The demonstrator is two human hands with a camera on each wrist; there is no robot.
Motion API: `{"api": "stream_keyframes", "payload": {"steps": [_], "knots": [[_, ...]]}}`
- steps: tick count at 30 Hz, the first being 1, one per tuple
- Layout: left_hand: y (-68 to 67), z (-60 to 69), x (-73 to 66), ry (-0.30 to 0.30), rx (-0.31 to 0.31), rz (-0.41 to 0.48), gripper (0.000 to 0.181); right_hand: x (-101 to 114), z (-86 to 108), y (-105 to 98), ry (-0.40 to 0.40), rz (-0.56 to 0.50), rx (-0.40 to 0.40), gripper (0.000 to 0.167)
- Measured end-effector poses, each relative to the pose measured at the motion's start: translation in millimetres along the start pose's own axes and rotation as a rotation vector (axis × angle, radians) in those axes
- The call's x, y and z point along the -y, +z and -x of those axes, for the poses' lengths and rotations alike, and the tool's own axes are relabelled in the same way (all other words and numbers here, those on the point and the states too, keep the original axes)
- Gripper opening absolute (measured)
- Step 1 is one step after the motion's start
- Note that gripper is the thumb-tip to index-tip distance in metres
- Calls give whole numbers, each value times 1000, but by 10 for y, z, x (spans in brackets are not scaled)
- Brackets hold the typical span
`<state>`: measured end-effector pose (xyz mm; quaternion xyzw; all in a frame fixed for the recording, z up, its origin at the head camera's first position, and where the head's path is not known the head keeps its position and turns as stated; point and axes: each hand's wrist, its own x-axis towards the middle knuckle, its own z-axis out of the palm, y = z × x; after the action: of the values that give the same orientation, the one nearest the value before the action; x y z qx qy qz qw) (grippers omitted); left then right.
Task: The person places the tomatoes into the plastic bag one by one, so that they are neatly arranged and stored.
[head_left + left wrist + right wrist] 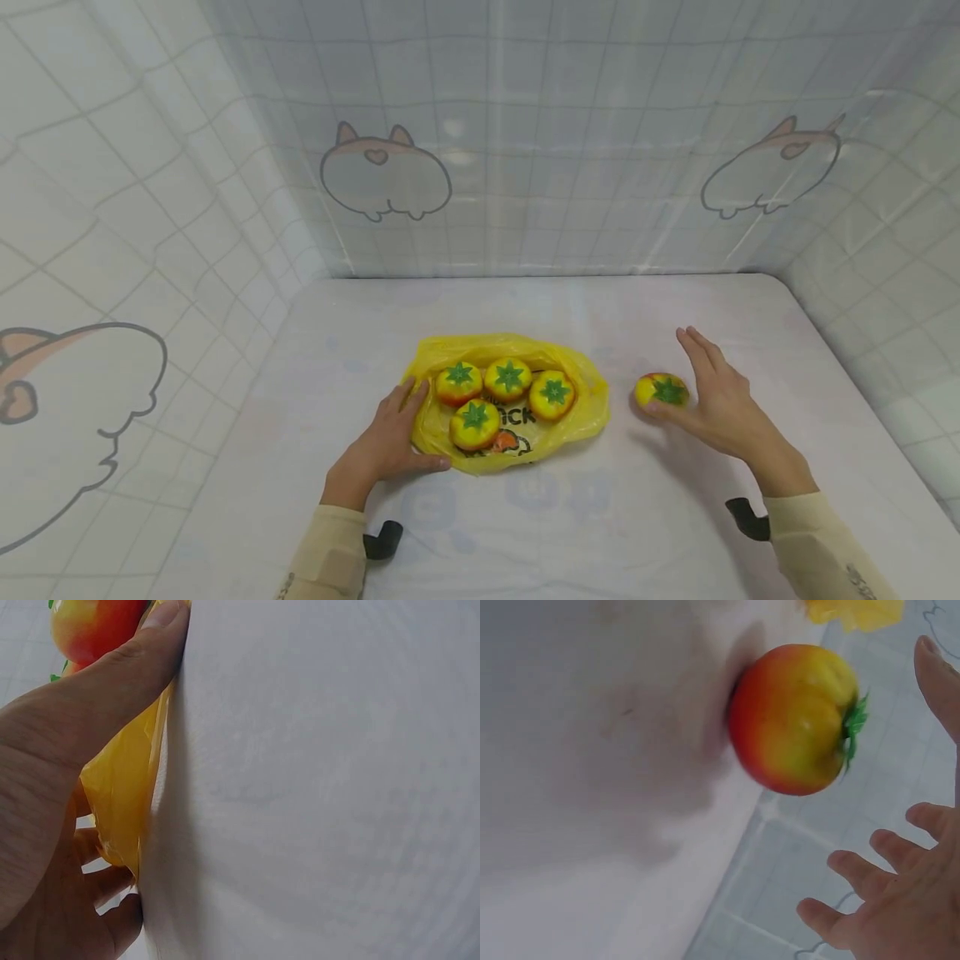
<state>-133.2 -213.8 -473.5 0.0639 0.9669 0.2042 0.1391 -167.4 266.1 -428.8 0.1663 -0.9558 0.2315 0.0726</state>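
Note:
A yellow plastic bag lies flat on the table with several yellow-and-red tomatoes on it, each topped by a green star-shaped leaf. At the bag's left edge my left hand rests with thumb and fingers spread, touching the plastic. The left wrist view shows the thumb along the bag's rim. To the right of the bag, one more tomato sits alone on the table. My right hand is spread beside and above that tomato, its thumb near the fruit; the right wrist view shows a gap between them.
The pale table carries the bag and the tomatoes. White grid-patterned curtains with animal drawings surround it at the back and both sides. A black curved piece sticks out at each sleeve cuff.

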Motion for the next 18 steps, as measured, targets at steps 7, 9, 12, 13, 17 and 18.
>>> {"api": "stream_keyframes", "payload": {"steps": [7, 9, 12, 13, 17, 18], "knots": [[-1, 1, 3, 8, -8, 0, 130, -87, 67, 40, 75, -21, 99, 119], [-1, -4, 5, 5, -7, 2, 130, -103, 74, 57, 94, -32, 126, 119], [-2, -10, 6, 1, -4, 3, 130, -128, 81, 79, 107, -57, 154, 118], [-2, -11, 8, -1, -2, 3, 130, -136, 81, 88, 111, -59, 162, 117], [4, -12, 17, 0, 0, 2, 131, -148, 83, 119, 118, -64, 186, 116], [5, -11, 18, -1, 0, 1, 131, -151, 85, 126, 119, -60, 189, 116]]}}
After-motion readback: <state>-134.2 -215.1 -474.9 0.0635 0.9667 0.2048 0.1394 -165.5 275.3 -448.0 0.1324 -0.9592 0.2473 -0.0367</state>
